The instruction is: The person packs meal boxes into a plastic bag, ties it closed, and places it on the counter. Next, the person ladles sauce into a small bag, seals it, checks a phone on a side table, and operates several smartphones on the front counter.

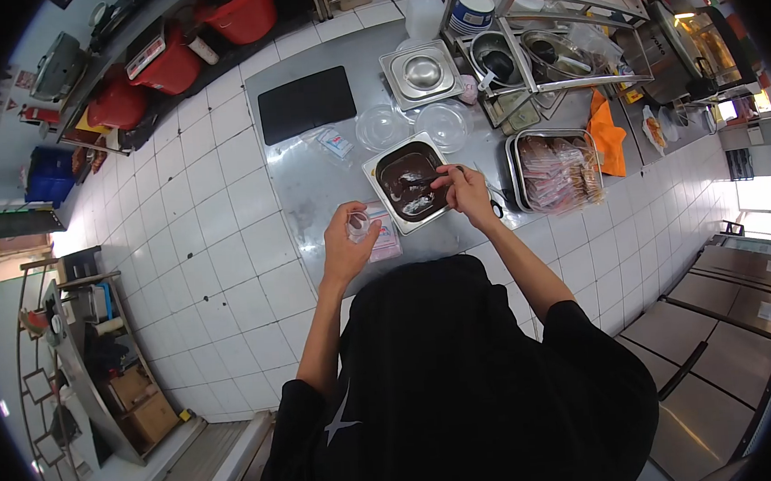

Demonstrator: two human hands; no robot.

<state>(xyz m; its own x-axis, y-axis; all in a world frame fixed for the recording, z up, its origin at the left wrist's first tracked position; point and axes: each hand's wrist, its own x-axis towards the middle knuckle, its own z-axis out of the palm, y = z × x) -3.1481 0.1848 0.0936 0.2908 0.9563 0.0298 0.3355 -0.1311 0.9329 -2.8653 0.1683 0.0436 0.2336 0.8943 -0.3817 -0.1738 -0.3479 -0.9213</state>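
A steel pan [444, 221] of dark brown sauce [408, 181] lies on the steel table [296, 180]. My right hand [464, 192] is closed round the handle of a dark utensil over the pan's right side; the utensil's end is hard to make out against the sauce. Left of the pan, my left hand [350, 241] holds a small clear cup [359, 225] in its curled fingers. Beneath and beside the cup lies a plastic packet with pink and blue print [386, 243]. Two round clear lids [441, 127] rest behind the pan.
A black board [306, 105] lies at the back left. Behind the lids stands a steel container with a bowl [421, 73]. To the right are a tray of bagged food [559, 170], an orange cloth [606, 136] and a metal rack [562, 85] with bowls.
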